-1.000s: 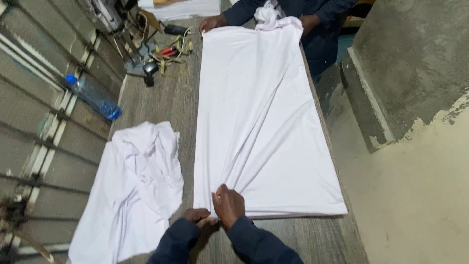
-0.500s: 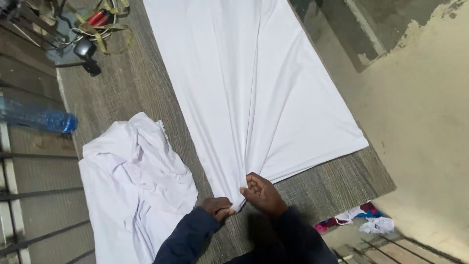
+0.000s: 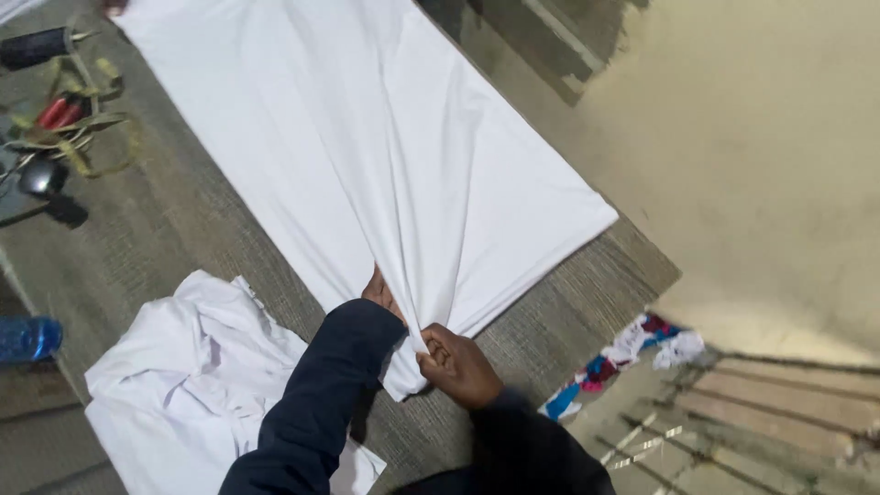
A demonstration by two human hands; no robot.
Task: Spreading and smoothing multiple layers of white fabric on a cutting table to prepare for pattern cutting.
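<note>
- Sheet [image 3: 367,156]: a long white cloth laid flat on the table [image 3: 174,229]. Its long axis runs from 11 o'clock, at the far top of the view, to 5 o'clock, at the near end by the hands.
- The near end of the sheet is gathered to a narrow point aimed at about 6 o'clock. Creases fan out from that point toward 12 o'clock.
- The right near corner of the sheet lies flat at 3 o'clock, close to the table edge.
- Right hand [image 3: 458,367]: closed around the gathered end, fingers curled, knuckles up. It sits at 6 o'clock in the view.
- Left hand [image 3: 380,293]: mostly hidden behind its dark sleeve [image 3: 321,394]. Only the fingers show, pressed against the sheet just at the gather, at 11 o'clock from the right hand. Whether it pinches the cloth or only rests on it, I cannot tell.
- Pile [image 3: 192,376]: crumpled white cloth on the table at 8 o'clock, beside the sleeve and apart from the sheet.
- Bottle [image 3: 27,337]: blue, lying at 9 o'clock by the left border.
- Tools [image 3: 55,119]: a tangle with red parts and yellow strap at 10 o'clock, well apart from the hands.
- Scraps [image 3: 632,353]: coloured and white cloth bits off the table at 4 o'clock.
</note>
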